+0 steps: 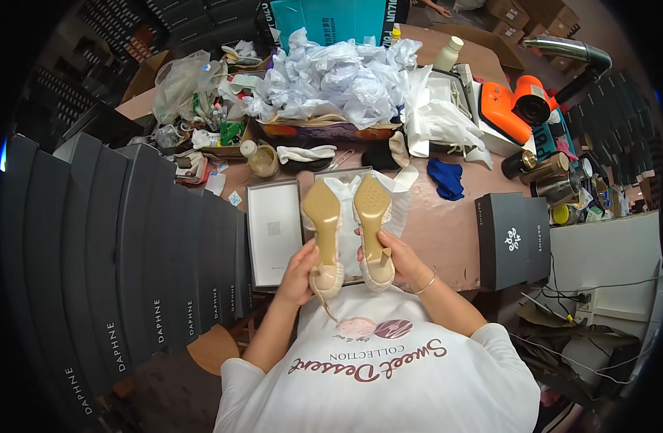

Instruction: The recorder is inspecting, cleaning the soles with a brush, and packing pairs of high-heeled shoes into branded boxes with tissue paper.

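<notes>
A pair of cream heeled shoes is held up side by side, tan soles facing me and toes pointing away. My left hand (300,273) is closed round the left shoe (323,216) near its heel, and a thin strap dangles below it. On the other side, my right hand (396,258) grips the right shoe (372,206) at the middle, by the small heel. Beneath the shoes lies a shoebox lined with white tissue paper (398,209), mostly hidden. To its left is a pale, shallow box lid (274,234).
Tall stacks of dark shoeboxes (151,238) crowd the left side. Dark boxes (513,238) stand at the table's right edge. Behind are a heap of crumpled white tissue (339,76), a jar (262,159), a blue cloth (445,179) and an orange blower (508,108).
</notes>
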A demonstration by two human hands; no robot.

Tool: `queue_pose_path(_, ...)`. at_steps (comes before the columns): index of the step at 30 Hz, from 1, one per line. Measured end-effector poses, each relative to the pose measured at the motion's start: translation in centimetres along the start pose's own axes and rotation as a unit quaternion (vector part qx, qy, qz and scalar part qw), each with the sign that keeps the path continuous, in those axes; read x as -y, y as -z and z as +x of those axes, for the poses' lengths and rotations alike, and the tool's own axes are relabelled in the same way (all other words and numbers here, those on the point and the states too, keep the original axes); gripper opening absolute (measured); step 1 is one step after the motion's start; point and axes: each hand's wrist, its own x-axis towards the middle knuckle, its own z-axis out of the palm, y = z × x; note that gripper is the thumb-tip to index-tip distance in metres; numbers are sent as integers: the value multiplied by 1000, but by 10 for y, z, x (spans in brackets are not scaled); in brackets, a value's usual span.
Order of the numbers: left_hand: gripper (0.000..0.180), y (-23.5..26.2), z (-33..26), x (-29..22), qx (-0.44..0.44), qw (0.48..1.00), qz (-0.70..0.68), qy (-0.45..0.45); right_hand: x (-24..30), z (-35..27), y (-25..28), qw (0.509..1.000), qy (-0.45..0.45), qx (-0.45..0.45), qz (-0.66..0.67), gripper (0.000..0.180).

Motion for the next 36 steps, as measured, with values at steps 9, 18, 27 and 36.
queue_pose_path(9,46,-30,7,18,69,996,-57,-14,-6,-1,2,996,-5,-26,88,54)
queue_pose_path(18,49,-27,-4,14,80,996,-27,-33,0,-6,-16,999,21,-25,25,46)
queue_pose_path(27,50,23,-22,-42,-62,771,631,-58,28,-5,-36,745,75,-100,-655,24)
queue_pose_path(36,39,-5,30,23,-83,980,-85,-158,7,-8,-77,508,470,33,-721,24)
